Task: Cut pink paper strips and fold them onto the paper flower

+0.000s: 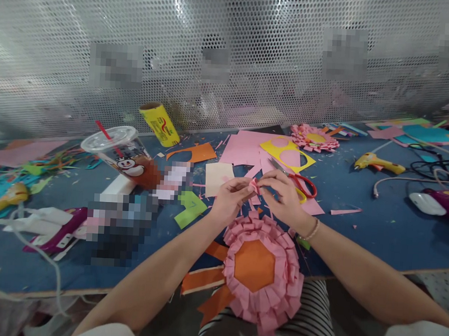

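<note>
One clear plastic cup (129,155) with red straw, tilted, left of frame. Centre: left hand (228,201) and right hand (285,199) pinch small folded pink paper piece (254,185); below, layered pink paper rosette (289,271) with orange centre. Yellow glue gun (381,163), right of frame

Large round fringed paper flower (289,271): fringe pink, flat centre orange. Adjoining flat paper strips (203,279): orange, one with pale edging. Small folded paper piece (254,185): pink. Smaller fringed paper flower (314,137): pink, centre yellow. Table (356,240): dark blue. Hollow cylindrical tube (161,124): yellow, red and dark print. Clear plastic cup (134,168): reddish-brown lower part, black-and-white cartoon figure; thin straw (104,131) red. Metal scissors (308,186): one handle loop red, one yellow. Lap fabric (315,303): dark and light stripes.
</note>
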`<action>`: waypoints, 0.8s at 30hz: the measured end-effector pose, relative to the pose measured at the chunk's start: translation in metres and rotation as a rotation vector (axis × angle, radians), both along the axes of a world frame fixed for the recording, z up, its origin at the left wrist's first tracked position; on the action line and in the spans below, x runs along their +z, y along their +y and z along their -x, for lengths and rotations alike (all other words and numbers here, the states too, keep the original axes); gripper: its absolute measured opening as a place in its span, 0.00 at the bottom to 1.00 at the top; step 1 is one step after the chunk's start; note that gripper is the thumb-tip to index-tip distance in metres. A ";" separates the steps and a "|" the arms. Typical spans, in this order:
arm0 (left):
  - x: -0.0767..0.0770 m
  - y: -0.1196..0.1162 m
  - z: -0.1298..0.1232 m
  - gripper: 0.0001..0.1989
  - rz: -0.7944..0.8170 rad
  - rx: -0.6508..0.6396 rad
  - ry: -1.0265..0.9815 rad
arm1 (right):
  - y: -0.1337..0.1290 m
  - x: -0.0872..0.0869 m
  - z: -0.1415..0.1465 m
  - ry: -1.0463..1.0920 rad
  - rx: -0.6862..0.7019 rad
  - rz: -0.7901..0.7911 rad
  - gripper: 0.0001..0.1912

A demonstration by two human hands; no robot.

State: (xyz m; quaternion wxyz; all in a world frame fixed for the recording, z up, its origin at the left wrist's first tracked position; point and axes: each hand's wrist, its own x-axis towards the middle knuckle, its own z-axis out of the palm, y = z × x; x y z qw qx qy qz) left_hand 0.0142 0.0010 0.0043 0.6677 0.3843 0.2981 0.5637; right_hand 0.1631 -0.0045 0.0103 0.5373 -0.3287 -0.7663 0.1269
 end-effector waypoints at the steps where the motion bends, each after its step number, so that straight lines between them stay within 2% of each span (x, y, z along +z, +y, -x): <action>1: 0.000 0.000 0.000 0.11 -0.005 0.000 -0.006 | -0.001 0.000 0.001 0.018 -0.011 0.017 0.06; 6: 0.000 -0.002 0.000 0.10 -0.004 -0.008 -0.019 | -0.002 0.003 0.003 0.058 -0.027 0.075 0.04; 16: 0.001 -0.003 0.002 0.09 0.003 -0.072 -0.060 | -0.002 0.003 -0.001 -0.029 -0.070 -0.033 0.09; 24: -0.001 -0.005 -0.002 0.10 0.023 -0.009 -0.012 | -0.001 0.006 0.000 -0.062 -0.089 -0.031 0.12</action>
